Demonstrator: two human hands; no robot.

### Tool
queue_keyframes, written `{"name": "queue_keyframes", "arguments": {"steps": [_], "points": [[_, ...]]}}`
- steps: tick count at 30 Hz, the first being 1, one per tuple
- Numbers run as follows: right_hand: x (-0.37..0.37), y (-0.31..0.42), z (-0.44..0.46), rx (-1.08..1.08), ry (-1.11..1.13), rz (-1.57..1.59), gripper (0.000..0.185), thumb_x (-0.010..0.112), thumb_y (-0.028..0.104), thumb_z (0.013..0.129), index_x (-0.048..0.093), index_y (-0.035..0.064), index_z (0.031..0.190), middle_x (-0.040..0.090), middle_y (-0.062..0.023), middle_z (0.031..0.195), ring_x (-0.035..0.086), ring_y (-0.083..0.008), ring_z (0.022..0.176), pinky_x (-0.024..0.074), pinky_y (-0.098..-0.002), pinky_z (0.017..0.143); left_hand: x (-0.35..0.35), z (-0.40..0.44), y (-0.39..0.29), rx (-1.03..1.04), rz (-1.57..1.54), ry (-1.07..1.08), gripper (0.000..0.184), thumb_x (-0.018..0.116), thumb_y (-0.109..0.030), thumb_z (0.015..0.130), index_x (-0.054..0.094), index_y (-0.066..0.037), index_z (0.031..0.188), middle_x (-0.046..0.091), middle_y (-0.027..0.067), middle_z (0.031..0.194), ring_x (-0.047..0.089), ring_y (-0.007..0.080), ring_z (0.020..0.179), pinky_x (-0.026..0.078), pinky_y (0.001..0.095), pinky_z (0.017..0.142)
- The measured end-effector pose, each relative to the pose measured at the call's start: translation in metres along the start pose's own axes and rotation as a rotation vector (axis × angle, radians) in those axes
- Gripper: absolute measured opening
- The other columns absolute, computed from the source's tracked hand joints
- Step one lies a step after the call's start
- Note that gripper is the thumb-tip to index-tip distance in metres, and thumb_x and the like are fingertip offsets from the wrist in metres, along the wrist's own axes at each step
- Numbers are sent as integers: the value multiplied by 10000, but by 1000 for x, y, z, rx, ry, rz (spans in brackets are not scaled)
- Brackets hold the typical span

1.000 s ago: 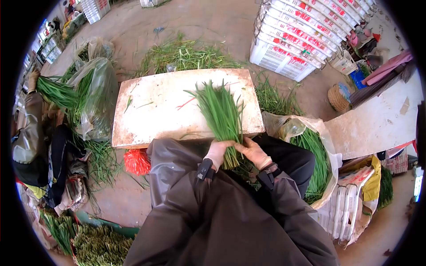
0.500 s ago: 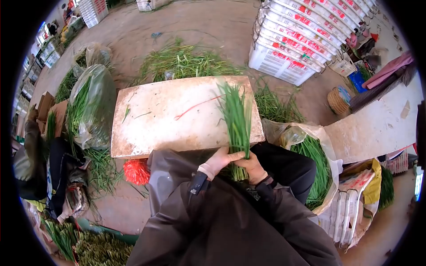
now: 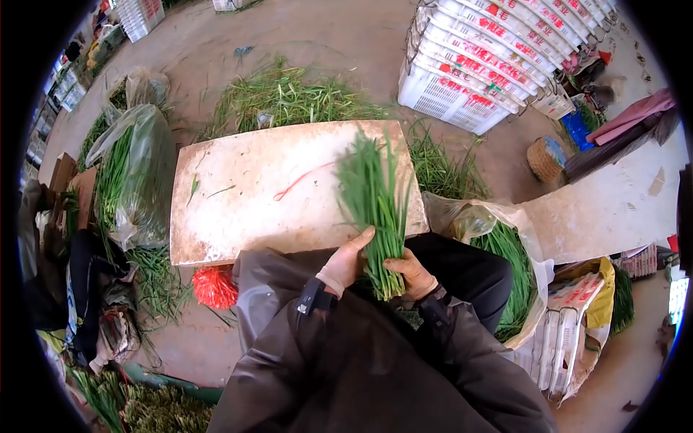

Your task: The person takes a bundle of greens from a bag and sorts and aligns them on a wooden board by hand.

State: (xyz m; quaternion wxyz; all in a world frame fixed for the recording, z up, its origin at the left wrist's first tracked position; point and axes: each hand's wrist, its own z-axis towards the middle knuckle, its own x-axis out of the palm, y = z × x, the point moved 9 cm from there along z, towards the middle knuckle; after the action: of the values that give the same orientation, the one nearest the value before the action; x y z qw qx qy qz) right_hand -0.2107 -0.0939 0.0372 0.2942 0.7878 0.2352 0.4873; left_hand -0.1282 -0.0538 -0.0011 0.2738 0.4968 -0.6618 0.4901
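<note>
A bunch of green chives (image 3: 381, 209) stands nearly upright between my two hands, above my lap at the front edge of a board. Its pale cut ends point down toward me, and its blurred leaf tips spread over the board. My left hand (image 3: 343, 264) grips the left side, thumb lying up along the stems. On the other side my right hand (image 3: 412, 275) holds the lower stems, thumb across their front. Both hands' fingers are partly hidden behind the bunch. On the pale, stained board (image 3: 245, 187) lies a thin red tie (image 3: 299, 183).
Plastic bags of chives stand at left (image 3: 144, 180) and right (image 3: 516, 274). Loose green leaves (image 3: 296, 97) litter the floor beyond the board. Stacked white crates (image 3: 462, 94) rise at the back right. A red string bundle (image 3: 215, 286) hangs by my left knee. Another person's leg (image 3: 97, 289) shows at left.
My hands have moved apart, and the bunch has widened between them. Its tips have swung left. My left thumb now points up along the stems instead of across them.
</note>
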Motion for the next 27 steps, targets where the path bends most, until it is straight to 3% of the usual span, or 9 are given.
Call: {"name": "queue_keyframes", "arguments": {"steps": [2,5,9,13,14,18,23,27], "points": [[3,-11,2,113,23,17,515,704,255,987,560,-14,1403,703,-102,1232,709,-217,1016,576,-357,905,-8,2,2,-18,-76,-4,417,669,-397,1023,667,-51,1254,739,87,1138,706,236,1014,572,371,924],[-21,-15,11,118,-94,-138,504,689,331,1024,576,-7,1380,699,-92,1238,706,-203,1025,567,-334,920,-20,12,7,7,-187,12,427,675,-361,1015,646,-31,1285,730,121,1173,700,259,1052,560,405,981],[-23,16,13,-142,-174,-751,538,676,384,1040,586,-49,1347,710,-75,1180,648,-135,1039,526,-297,935,-19,10,-2,72,-217,16,364,679,-311,1012,654,-38,1252,734,101,1147,701,237,1041,567,392,968],[-28,30,3,-411,-379,-889,462,779,293,964,656,-47,1251,744,-126,1075,689,-175,982,549,-323,890,-15,16,3,110,-261,80,350,685,-279,1003,656,-38,1256,733,94,1157,699,234,1041,566,387,970],[-28,36,-3,-471,-440,-955,352,790,223,946,701,-47,1154,753,-132,1023,703,-181,924,560,-324,850,-16,17,4,120,-252,87,350,688,-275,1001,656,-38,1257,733,93,1161,699,234,1043,566,388,971],[-32,38,-4,-511,-464,-847,226,764,154,952,735,-45,1055,758,-118,989,707,-174,902,556,-308,839,-16,15,6,90,-218,75,354,688,-227,984,653,-23,1271,729,101,1158,703,242,1037,560,377,969],[-44,36,-4,-467,-502,-802,207,749,123,949,744,-45,1068,773,-120,951,715,-172,846,566,-308,802,-27,20,11,71,-192,118,327,677,-163,958,673,24,1226,732,131,1175,711,248,1041,564,375,967],[-38,49,-10,-492,-568,-943,212,748,144,923,764,-17,1059,774,-150,878,739,-222,766,573,-325,741,-50,29,14,238,-86,78,428,641,-123,950,629,67,1333,701,170,1287,694,260,1126,543,374,1014]]}}
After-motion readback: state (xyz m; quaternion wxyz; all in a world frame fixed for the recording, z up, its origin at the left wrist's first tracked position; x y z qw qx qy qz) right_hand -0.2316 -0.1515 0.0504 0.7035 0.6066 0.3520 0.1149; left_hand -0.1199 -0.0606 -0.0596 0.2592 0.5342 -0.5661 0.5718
